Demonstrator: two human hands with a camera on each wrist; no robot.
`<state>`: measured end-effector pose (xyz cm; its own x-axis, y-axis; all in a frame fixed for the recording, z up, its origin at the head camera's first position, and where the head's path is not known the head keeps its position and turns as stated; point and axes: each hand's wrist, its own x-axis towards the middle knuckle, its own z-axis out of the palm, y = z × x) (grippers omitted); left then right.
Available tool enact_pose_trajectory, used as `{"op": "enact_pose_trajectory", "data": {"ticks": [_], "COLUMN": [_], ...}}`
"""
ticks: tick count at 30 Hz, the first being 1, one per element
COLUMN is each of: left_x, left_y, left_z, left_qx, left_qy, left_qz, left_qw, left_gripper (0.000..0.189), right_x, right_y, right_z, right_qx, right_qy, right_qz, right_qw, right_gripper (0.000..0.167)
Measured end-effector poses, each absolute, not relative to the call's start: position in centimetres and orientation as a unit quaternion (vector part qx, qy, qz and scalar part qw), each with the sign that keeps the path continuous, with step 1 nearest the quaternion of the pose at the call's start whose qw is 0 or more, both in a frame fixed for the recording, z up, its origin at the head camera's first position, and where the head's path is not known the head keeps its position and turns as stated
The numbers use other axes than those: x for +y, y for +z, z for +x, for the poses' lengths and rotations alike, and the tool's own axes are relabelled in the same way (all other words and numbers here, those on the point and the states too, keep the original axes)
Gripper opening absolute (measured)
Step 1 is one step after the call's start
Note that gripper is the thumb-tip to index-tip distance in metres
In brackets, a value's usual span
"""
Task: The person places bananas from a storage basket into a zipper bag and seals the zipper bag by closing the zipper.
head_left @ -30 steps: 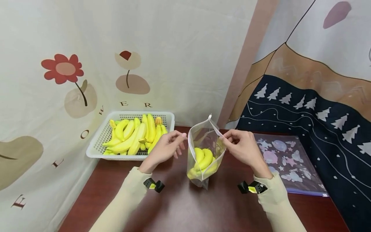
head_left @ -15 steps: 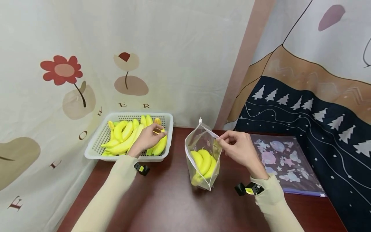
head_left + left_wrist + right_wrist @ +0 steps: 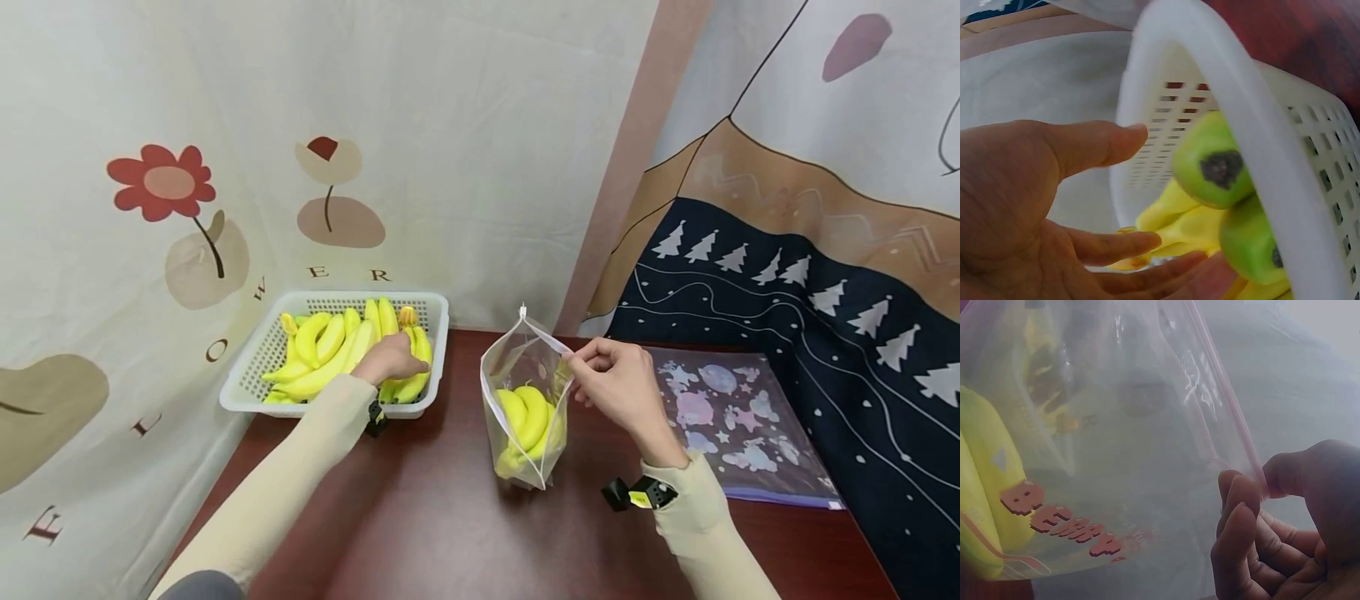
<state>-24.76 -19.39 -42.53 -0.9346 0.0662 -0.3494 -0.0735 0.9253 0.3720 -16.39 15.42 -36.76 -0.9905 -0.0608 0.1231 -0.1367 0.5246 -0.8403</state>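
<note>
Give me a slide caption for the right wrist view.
Right hand pinching the edge of a clear plastic bag with yellow bananas inside.

The left sleeve (image 3: 292,471) and the right sleeve (image 3: 701,521) are long, of plain cream cloth, slightly wrinkled. The left hand (image 3: 390,360) and the right hand (image 3: 617,385) are bare. The left device (image 3: 377,419), on the wrist, is small and black. The right device (image 3: 660,492) has black, angular blocks and a yellow label (image 3: 640,499), whose print is too small for reading.
</note>
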Motion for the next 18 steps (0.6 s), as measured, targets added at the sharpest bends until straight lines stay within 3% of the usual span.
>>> {"op": "enact_pose_trajectory", "data": {"ticks": [12, 18], "left_x": [-18.5, -18.7], "left_y": [-42.7, -42.8], "left_z": [-25.9, -26.1], "left_qx": [0.964, 0.958], "left_qy": [0.123, 0.157], "left_qz": [-0.004, -0.017], "left_qw": [0.234, 0.239], "left_gripper": [0.028, 0.050], "right_x": [15.1, 15.3], "right_y": [-36.9, -37.0], "right_z": [-16.3, -16.3], "right_qx": [-0.872, -0.871], "right_qy": [0.485, 0.488], "right_qz": [0.047, 0.045], "right_qw": [0.032, 0.033], "right_gripper": [0.022, 0.022]}}
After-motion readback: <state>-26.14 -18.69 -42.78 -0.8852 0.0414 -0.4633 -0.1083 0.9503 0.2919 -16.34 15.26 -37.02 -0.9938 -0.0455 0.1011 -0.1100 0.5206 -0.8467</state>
